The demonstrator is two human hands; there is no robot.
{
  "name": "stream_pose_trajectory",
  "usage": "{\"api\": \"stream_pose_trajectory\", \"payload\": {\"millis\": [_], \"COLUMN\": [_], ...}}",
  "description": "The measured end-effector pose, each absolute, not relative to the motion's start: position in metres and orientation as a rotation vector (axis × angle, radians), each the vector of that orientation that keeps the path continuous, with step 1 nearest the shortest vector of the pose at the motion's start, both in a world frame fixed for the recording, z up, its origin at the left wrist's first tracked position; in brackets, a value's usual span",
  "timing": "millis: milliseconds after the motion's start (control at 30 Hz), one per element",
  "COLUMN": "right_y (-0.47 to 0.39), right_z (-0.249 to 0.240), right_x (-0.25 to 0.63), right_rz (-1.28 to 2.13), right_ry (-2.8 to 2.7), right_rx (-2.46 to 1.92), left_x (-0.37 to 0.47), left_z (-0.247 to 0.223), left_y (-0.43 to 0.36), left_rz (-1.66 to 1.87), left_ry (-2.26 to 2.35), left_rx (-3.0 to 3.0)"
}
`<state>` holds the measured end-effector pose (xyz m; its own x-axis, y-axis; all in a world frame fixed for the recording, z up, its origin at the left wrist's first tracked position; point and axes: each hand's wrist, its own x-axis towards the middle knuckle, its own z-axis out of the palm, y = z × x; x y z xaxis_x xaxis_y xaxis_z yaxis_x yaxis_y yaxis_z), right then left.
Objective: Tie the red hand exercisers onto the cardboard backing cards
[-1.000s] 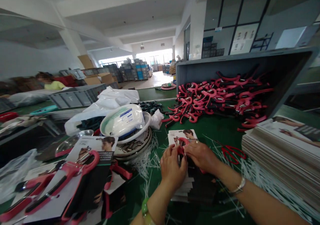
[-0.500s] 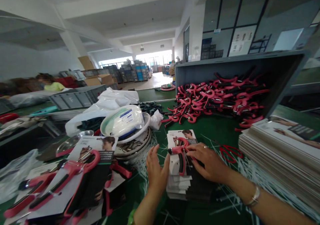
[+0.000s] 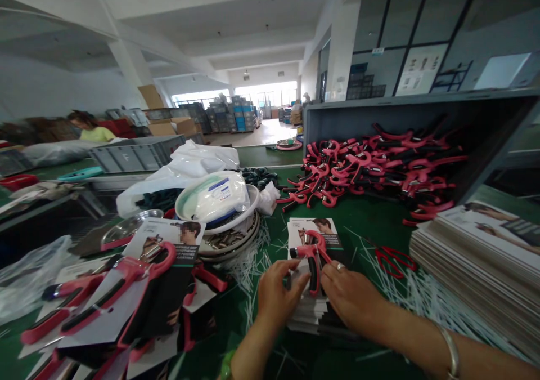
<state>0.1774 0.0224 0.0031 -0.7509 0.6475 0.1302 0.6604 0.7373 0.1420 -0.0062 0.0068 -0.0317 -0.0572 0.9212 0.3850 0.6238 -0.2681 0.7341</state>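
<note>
A pink-and-black hand grip strengthener (image 3: 314, 249) lies on a printed backing card (image 3: 296, 229) atop a stack of cards. My right hand (image 3: 352, 293) is closed at the strengthener's right handle, its fingertips bunched against it. On the left side of the stack, my left hand (image 3: 276, 290) has its fingers curled and its thumb over the card, close to the strengthener's knob end. What lies between those fingers is too small to make out. Carded strengtheners (image 3: 139, 273) are piled at the left.
A grey crate (image 3: 422, 101) lies tipped with many strengtheners spilling out. Right of me are a thick card stack (image 3: 459, 267), red-handled scissors (image 3: 394, 262) and scattered white zip ties (image 3: 442, 307). Bowls (image 3: 253, 205) and a plastic bag stand left of centre. A person (image 3: 95, 132) is farther back.
My left hand has gone from spread to curled and moved in over the card. My right hand has drawn nearer its lower right handle. The whole view has shifted slightly.
</note>
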Motion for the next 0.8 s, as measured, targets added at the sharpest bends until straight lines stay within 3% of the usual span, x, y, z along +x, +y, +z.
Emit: {"api": "stream_pose_trajectory", "payload": {"millis": [133, 367, 600, 800], "right_y": [0.02, 0.013, 0.022, 0.027], "right_z": [0.016, 0.005, 0.018, 0.032], "right_x": [0.184, 0.171, 0.162, 0.159], "right_rz": [-0.065, -0.24, 0.026, -0.053], "right_ry": [-2.896, -2.86, -2.892, -2.983], "right_rx": [-1.044, -1.089, -1.172, -1.112], "left_x": [-0.001, 0.0, -0.01, -0.011], "left_z": [-0.027, -0.041, -0.05, -0.05], "left_y": [-0.001, 0.002, 0.007, 0.009], "left_rz": [1.153, 1.229, 1.272, 1.29], "left_ry": [1.71, 1.758, 1.586, 1.492], "left_rx": [1.932, 1.855, 1.729, 1.583]}}
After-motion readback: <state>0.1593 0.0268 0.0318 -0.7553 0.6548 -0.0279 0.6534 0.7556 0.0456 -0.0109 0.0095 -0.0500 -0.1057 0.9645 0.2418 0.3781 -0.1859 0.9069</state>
